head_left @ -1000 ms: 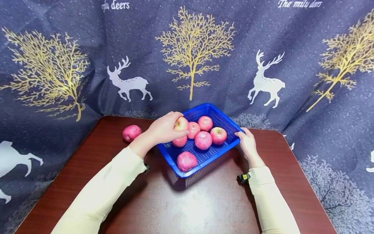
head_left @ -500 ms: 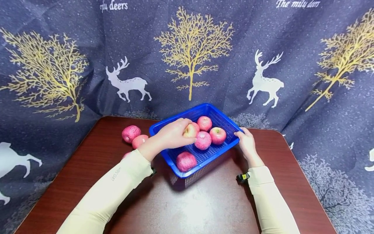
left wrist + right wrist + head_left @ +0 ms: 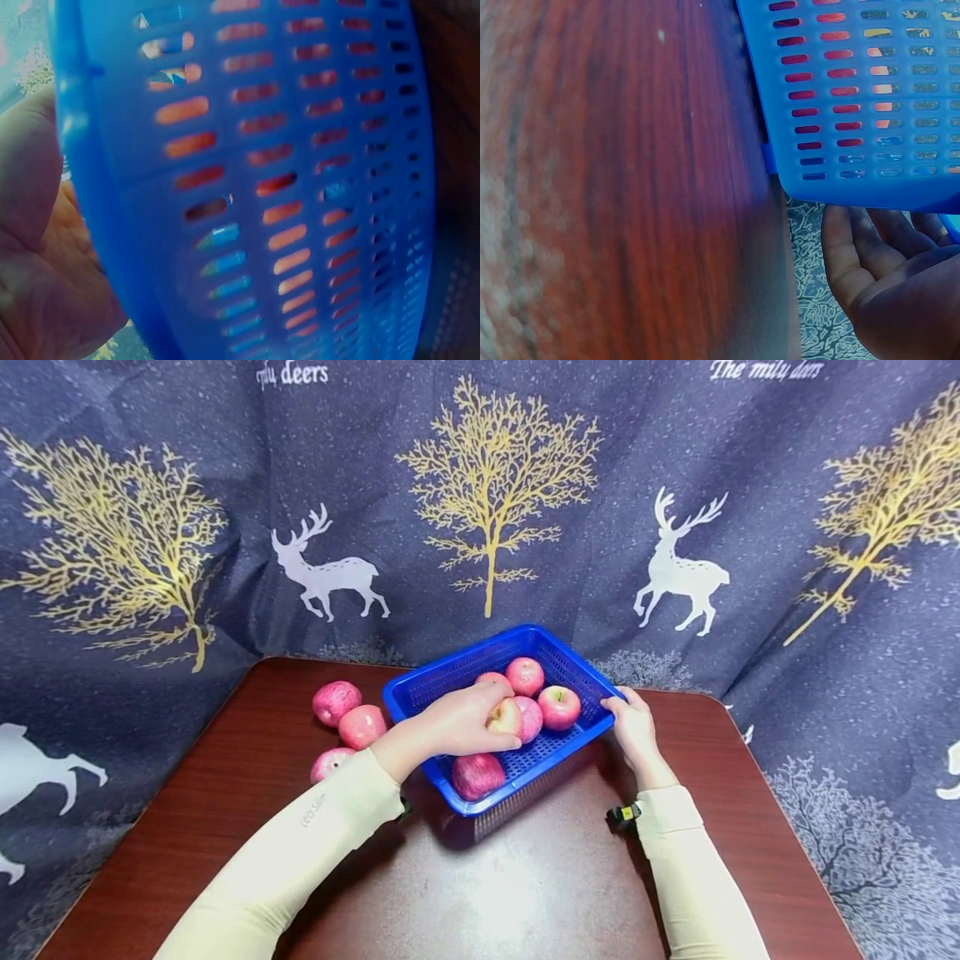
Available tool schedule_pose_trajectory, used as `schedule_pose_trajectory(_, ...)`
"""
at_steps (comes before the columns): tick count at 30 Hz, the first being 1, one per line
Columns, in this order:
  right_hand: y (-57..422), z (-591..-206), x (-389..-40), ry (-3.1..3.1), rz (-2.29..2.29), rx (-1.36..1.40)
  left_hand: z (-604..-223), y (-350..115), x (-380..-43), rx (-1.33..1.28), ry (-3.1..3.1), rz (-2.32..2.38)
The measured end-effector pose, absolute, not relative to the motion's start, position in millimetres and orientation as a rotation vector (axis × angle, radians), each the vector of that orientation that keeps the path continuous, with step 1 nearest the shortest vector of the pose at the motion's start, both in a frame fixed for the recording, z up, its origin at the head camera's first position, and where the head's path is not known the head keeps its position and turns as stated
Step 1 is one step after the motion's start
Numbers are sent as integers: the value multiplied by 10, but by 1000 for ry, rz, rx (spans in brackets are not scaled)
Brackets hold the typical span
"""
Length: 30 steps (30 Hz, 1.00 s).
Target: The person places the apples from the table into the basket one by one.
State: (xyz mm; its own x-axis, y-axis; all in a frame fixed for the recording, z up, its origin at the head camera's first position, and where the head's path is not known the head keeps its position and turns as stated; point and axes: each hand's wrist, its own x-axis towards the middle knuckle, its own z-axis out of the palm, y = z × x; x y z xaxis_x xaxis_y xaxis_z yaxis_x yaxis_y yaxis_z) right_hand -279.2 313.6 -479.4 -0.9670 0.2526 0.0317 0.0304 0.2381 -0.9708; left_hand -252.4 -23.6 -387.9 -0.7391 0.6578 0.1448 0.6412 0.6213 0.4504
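Note:
In the head view a blue plastic basket (image 3: 555, 762) with slotted walls stands on the table, several red apples inside. My left hand (image 3: 465, 718) reaches over its left rim and holds a yellow-and-red apple (image 3: 506, 718) between thumb and fingers, among the others. Part of the basket's contents is hidden beneath this hand. At the right corner, my right hand (image 3: 632, 722) grips the basket rim. A darker red apple (image 3: 478, 777) lies alone in the near corner. The left wrist view is mostly filled by the slotted basket wall (image 3: 247, 165), with the hand behind its rim.
Left of the basket, three apples lie on the brown table: one at the back (image 3: 337, 703), one beside it (image 3: 363, 727) and a speckled one (image 3: 332, 765) partly behind my left sleeve. A dark curtain (image 3: 420, 527) with deer and trees hangs behind the table.
My left hand has moved right and slightly toward me with the apple, over the basket. The shifting forearm has uncovered two more apples on the table. My right hand stays on the rim.

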Motion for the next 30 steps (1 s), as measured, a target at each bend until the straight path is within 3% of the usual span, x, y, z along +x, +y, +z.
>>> schedule_pose_trajectory(30, 3114, -4788, -2769, -2337, 1817, -286, -4167, -34, -2448, 1237, 2765, 739)
